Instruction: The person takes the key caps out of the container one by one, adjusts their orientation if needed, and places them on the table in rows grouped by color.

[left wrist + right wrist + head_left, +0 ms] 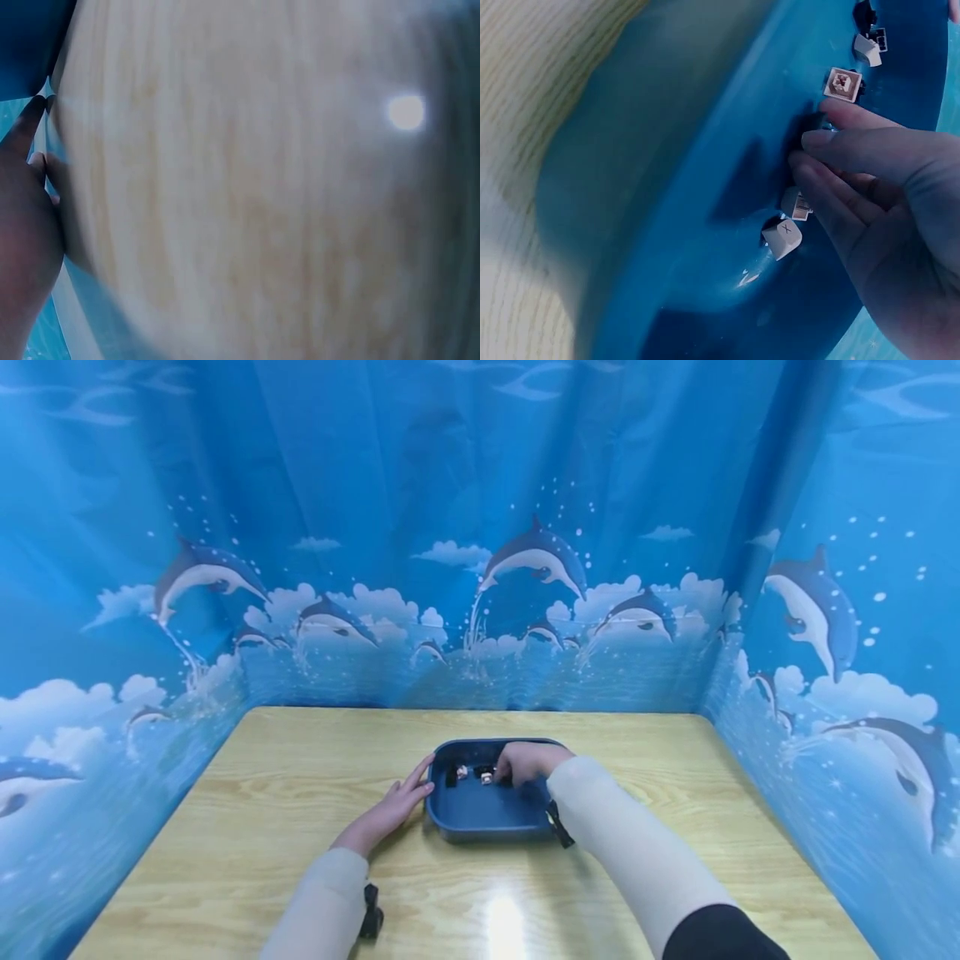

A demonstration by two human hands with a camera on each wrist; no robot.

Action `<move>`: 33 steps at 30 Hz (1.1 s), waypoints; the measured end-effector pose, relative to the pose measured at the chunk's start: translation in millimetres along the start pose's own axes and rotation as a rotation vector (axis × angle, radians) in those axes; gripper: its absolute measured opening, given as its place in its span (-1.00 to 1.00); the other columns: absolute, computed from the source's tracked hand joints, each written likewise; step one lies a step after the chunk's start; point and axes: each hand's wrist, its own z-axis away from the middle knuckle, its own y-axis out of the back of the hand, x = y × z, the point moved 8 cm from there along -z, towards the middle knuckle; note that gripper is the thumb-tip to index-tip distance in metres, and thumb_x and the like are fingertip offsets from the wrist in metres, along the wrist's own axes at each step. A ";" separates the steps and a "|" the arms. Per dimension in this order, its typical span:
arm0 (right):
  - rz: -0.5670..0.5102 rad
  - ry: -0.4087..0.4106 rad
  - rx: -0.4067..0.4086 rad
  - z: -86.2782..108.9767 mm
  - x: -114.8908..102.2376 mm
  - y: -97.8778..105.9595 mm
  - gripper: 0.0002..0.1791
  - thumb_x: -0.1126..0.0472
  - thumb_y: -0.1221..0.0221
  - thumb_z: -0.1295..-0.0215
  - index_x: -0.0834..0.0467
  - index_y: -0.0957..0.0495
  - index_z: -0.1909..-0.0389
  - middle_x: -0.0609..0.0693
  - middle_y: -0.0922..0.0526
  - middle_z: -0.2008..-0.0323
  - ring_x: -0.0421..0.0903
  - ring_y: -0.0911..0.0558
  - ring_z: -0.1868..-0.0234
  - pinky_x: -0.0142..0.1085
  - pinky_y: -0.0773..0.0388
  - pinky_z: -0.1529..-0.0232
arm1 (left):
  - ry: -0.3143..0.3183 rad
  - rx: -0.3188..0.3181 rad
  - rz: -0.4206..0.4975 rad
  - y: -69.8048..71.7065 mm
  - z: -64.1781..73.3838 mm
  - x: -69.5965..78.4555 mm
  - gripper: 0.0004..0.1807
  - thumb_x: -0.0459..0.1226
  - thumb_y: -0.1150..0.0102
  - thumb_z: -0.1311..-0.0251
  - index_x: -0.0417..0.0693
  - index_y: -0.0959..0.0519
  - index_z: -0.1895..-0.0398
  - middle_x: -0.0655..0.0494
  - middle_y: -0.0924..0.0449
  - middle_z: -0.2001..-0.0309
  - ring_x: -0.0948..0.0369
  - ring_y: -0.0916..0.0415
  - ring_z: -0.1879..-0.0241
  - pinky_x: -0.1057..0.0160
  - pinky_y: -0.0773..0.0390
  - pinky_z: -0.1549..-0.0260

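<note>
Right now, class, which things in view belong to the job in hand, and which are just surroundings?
Job in hand:
right hand
left hand
blue tray
white keycaps
small dark pieces

Surroundings:
wooden table
dolphin-print curtain

Free room lay toward six o'clock in the blue tray (pixel 495 836); keycaps (pixel 487 778) obstructed eleven, the right hand (pixel 525 762) blocked one, the left hand (pixel 397 804) barred nine outside
</note>
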 end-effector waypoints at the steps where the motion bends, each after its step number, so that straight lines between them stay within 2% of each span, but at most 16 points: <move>1: -0.001 -0.006 0.005 0.3 0.4 0.0 -0.52 0.58 -0.19 -0.12 0.05 -0.71 0.04 -0.06 -0.68 0.01 -0.19 -0.59 0.00 -0.32 -0.58 0.15 | -0.004 0.001 -0.010 0.2 0.0 0.3 -0.34 0.02 0.24 -0.50 0.26 0.13 -0.58 -0.28 -0.20 -0.40 -0.35 0.51 -0.43 -0.38 0.48 -0.29; 4: 0.003 -0.024 0.014 0.5 2.3 0.4 -0.57 0.58 -0.21 -0.12 0.05 -0.74 0.13 -0.10 -0.70 0.09 -0.19 -0.61 0.07 -0.32 -0.60 0.19 | -0.012 0.002 -0.033 0.6 -0.4 1.0 -0.35 0.03 0.25 -0.51 0.27 0.12 -0.58 -0.28 -0.20 -0.40 -0.36 0.47 -0.43 -0.38 0.46 -0.29; 8: -0.004 -0.031 0.023 -1.2 6.3 2.4 -0.62 0.56 -0.25 -0.10 0.04 -0.74 0.22 -0.14 -0.69 0.18 -0.22 -0.60 0.20 -0.32 -0.60 0.25 | -0.035 0.003 -0.041 0.9 -2.1 3.7 -0.37 0.03 0.26 -0.52 0.32 0.11 -0.57 -0.24 -0.19 -0.41 -0.28 0.25 -0.46 -0.31 0.50 -0.32; 11: -0.032 -0.012 0.033 -1.7 8.0 4.8 -0.68 0.54 -0.29 -0.09 0.05 -0.74 0.28 -0.16 -0.68 0.26 -0.22 -0.61 0.26 -0.31 -0.62 0.27 | -0.068 0.002 -0.050 1.3 -3.9 7.2 -0.38 0.00 0.27 -0.53 0.29 0.11 -0.57 -0.24 -0.20 -0.41 -0.22 0.05 -0.44 -0.23 0.52 -0.35; 14: -0.065 0.014 0.044 -1.1 8.9 7.2 -0.75 0.50 -0.30 -0.11 0.08 -0.73 0.32 -0.17 -0.67 0.32 -0.20 -0.61 0.30 -0.29 -0.62 0.30 | -0.098 0.001 -0.070 2.2 -5.8 10.3 -0.39 -0.03 0.28 -0.54 0.24 0.11 -0.57 -0.26 -0.23 -0.39 -0.21 -0.03 -0.41 -0.21 0.50 -0.37; 19: -0.105 0.054 0.070 3.5 8.6 12.8 -0.84 0.45 -0.33 -0.12 0.13 -0.72 0.35 -0.17 -0.66 0.35 -0.20 -0.60 0.33 -0.28 -0.61 0.30 | -0.109 0.006 -0.079 3.4 -10.5 14.7 -0.39 -0.06 0.28 -0.54 0.18 0.10 -0.57 -0.29 -0.26 -0.36 -0.26 0.02 -0.41 -0.26 0.46 -0.36; 23: -0.154 0.074 0.088 11.0 10.9 19.4 -0.85 0.44 -0.33 -0.13 0.18 -0.71 0.29 -0.14 -0.67 0.34 -0.19 -0.62 0.30 -0.28 -0.62 0.29 | -0.097 0.003 -0.077 3.5 -18.9 16.9 -0.39 -0.06 0.28 -0.55 0.20 0.11 -0.57 -0.29 -0.23 -0.37 -0.26 0.02 -0.41 -0.24 0.45 -0.37; 30: -0.150 0.125 0.158 24.5 12.2 30.6 -0.74 0.40 -0.33 -0.16 0.22 -0.70 0.10 -0.06 -0.71 0.18 -0.17 -0.65 0.20 -0.32 -0.64 0.21 | -0.078 0.030 -0.072 7.0 -35.6 17.0 -0.40 -0.03 0.25 -0.53 0.29 0.08 -0.57 -0.27 -0.08 -0.45 -0.33 0.00 -0.38 -0.37 0.10 -0.31; 33: -0.168 0.167 0.192 31.0 10.8 31.9 -0.75 0.39 -0.31 -0.18 0.24 -0.70 0.09 -0.05 -0.68 0.18 -0.17 -0.64 0.21 -0.33 -0.63 0.22 | -0.065 0.023 -0.048 7.3 -41.7 14.7 -0.39 -0.03 0.26 -0.53 0.30 0.09 -0.57 -0.26 0.01 -0.48 -0.31 0.04 -0.40 -0.35 0.09 -0.32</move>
